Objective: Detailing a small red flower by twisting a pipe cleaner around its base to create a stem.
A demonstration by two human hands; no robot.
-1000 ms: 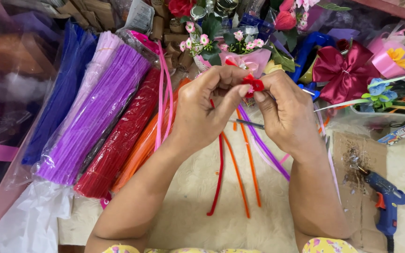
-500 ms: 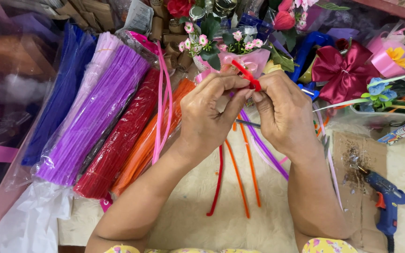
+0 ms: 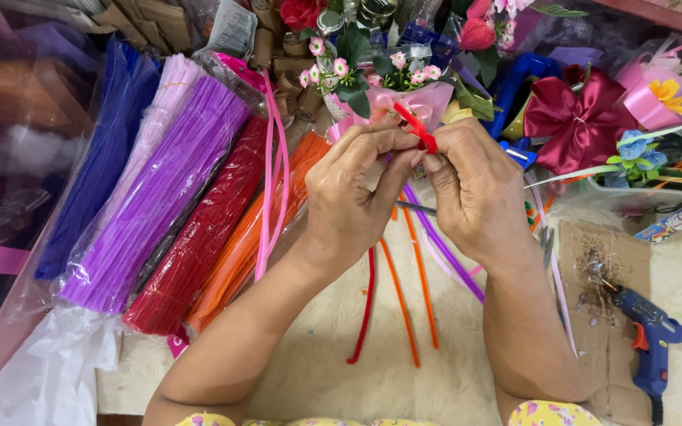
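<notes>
Both the left hand (image 3: 353,201) and the right hand (image 3: 475,193) have their grip clamped on the red pipe cleaner (image 3: 418,130) above the worktop (image 3: 451,379); I think its thin bent end may slip out if the fingertips loosen.

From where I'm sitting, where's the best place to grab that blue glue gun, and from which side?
Probably the blue glue gun by its handle, the straight part running toward the near edge. It lies flat on the cardboard sheet to the right of the right hand, nozzle pointing up and left, so come from above on the right, away from the tip.
</notes>
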